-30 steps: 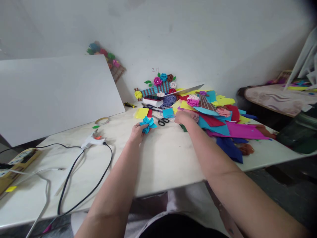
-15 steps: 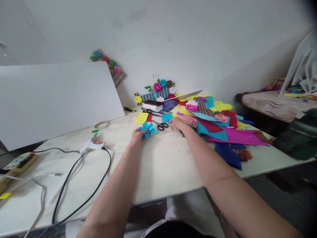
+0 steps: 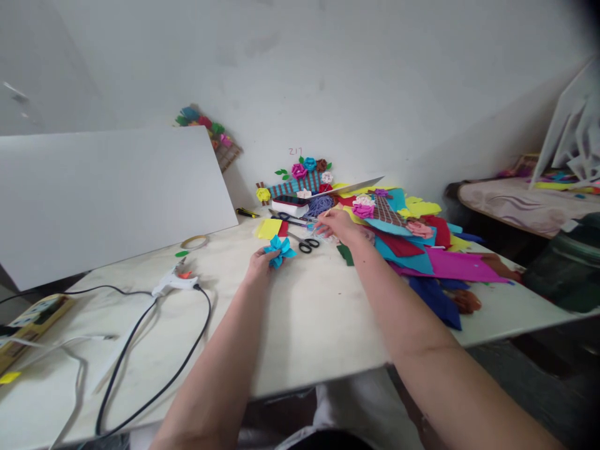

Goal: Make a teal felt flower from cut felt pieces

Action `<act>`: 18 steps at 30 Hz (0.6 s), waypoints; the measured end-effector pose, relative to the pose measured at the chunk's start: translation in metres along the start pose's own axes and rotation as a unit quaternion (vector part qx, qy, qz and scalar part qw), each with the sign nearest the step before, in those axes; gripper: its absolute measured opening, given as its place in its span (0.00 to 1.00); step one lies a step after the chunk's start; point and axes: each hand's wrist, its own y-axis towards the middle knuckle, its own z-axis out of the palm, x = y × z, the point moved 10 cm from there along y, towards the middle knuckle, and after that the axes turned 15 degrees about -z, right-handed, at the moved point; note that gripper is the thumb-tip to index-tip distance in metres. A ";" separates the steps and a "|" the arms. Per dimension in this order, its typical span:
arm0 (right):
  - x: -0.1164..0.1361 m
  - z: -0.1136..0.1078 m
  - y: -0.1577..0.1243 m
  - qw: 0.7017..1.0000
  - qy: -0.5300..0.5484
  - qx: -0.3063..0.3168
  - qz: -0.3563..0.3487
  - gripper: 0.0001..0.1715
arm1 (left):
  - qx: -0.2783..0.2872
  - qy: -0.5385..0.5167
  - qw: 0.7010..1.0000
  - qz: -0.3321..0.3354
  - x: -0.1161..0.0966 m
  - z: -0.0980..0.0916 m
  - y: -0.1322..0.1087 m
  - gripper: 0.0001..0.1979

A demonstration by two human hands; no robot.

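My left hand (image 3: 260,264) is closed on a bright blue paper flower (image 3: 280,251), with its pointed petals spread out above the table. My right hand (image 3: 338,225) reaches to the left edge of the coloured paper pile, fingers curled together; what they hold, if anything, is too small to make out. Under those fingers lies a crumpled clear plastic piece (image 3: 323,235) and a bit of blue paper. Between the hands rest black-handled scissors (image 3: 307,245). Yellow paper squares (image 3: 269,229) lie behind the flower, beside a red piece (image 3: 284,229).
A white glue gun (image 3: 174,280) with a looping black cord and a tape roll (image 3: 194,242) lie left. Behind them leans a large white board (image 3: 112,200). Coloured paper (image 3: 464,264) is heaped right, near a dark container (image 3: 567,269). A phone (image 3: 290,201) sits at the back.
My right hand has moved slightly up and away from the scissors, and the white stick it held no longer shows clearly. Clear plastic now shows beneath it. My left hand still holds the flower.
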 end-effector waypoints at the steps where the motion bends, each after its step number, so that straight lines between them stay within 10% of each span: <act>1: 0.008 -0.007 0.001 0.997 -0.063 -0.027 -0.026 0.08 | 0.001 -0.005 1.000 0.002 0.000 0.000 0.000 0.12; 9: 0.062 -0.052 -0.004 0.932 -0.265 -0.202 -0.143 0.19 | -0.009 -0.021 1.000 0.007 0.001 -0.007 0.006 0.12; 18: -0.024 -0.040 0.006 0.988 -0.004 -0.151 0.022 0.13 | -0.012 -0.002 1.000 0.007 -0.002 -0.003 -0.001 0.10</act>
